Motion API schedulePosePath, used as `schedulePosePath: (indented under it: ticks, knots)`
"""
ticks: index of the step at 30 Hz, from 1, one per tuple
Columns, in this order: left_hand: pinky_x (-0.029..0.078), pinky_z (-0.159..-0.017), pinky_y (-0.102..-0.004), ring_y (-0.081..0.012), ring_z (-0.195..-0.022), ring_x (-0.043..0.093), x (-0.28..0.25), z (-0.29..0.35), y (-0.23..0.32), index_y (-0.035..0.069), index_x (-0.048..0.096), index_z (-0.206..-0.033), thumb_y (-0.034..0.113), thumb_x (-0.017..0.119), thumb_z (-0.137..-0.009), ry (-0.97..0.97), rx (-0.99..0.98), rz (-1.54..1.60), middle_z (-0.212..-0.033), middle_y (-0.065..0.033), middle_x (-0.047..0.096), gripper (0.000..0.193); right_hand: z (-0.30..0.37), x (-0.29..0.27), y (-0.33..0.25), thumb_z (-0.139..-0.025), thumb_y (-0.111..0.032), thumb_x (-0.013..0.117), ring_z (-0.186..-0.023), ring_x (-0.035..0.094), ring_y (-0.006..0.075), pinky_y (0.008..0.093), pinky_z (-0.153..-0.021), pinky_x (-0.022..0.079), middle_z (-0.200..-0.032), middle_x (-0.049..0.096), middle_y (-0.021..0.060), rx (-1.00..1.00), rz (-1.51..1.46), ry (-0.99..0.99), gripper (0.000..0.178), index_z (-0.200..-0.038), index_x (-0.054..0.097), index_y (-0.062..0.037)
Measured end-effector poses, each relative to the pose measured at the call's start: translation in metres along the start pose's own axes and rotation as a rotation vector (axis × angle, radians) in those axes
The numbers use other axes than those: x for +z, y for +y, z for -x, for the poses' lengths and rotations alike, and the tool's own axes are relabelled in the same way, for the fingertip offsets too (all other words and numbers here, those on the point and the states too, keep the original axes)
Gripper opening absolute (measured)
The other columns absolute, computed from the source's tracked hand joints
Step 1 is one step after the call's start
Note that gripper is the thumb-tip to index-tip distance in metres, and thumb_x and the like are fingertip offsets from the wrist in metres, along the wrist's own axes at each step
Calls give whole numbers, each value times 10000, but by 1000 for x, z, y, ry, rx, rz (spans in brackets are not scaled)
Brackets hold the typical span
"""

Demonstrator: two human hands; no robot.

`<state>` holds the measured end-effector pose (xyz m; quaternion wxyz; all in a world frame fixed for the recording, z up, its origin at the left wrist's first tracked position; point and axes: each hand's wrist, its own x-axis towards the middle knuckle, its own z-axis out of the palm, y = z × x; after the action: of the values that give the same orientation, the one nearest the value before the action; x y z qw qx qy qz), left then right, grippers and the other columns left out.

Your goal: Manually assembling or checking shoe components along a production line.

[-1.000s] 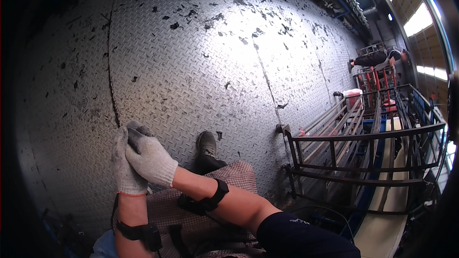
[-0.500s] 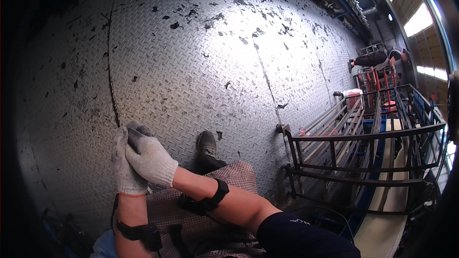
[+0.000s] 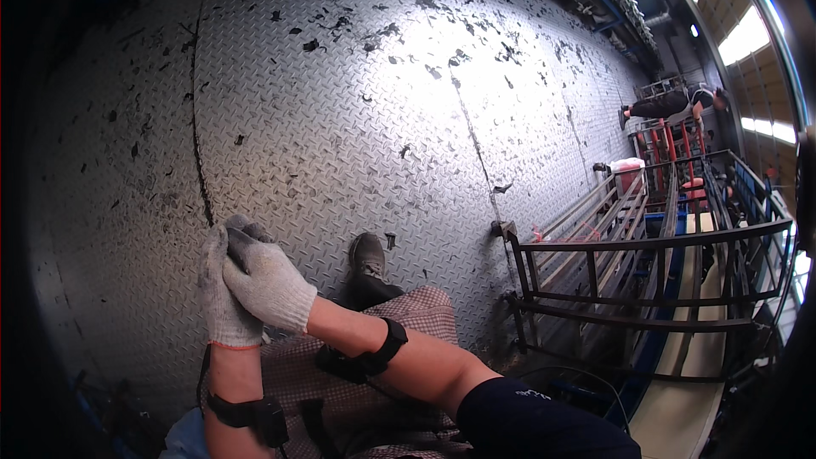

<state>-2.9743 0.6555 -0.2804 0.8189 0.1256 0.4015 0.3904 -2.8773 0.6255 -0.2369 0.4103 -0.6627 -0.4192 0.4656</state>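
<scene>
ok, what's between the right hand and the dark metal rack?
In the head view: a shoe, metal floor with small dark scraps, and checked cloth.

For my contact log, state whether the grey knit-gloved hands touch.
Touching: the head view shows the right hand pressed against the left hand, no gap between.

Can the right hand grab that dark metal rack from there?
Probably not without reaching over: the right hand rests against the left hand, well left of the dark metal rack, though nothing seems to block the way.
</scene>
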Motion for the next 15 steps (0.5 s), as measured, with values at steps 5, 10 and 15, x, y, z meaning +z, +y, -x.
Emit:
schedulePosePath:
  ticks: [5,10,15]
  knots:
    - [550,-864,-365,-230,-956,660,5,2,2,25,622,-1184,252,589,-991,30,-2,-7,-1073,-111,667,300,-1,2,3,-964,-220,511,-995,632,487,515,-861,504,-1028,654,326,12,0,-5,368,-1174,599,69]
    - [549,-867,-367,-230,-963,658,9,2,3,20,619,-1191,258,587,-993,40,2,-37,-1076,-112,665,311,-1,1,1,-961,-217,513,-1005,626,488,512,-868,499,-1036,651,325,-6,-11,3,361,-1160,601,71]
    - [548,-870,-375,-235,-981,653,7,1,1,16,609,-1208,266,573,-999,29,14,-44,-1081,-119,659,329,-1,1,2,-961,-219,515,-998,617,493,515,-863,492,-1028,644,327,-8,-17,5,351,-1148,603,65]
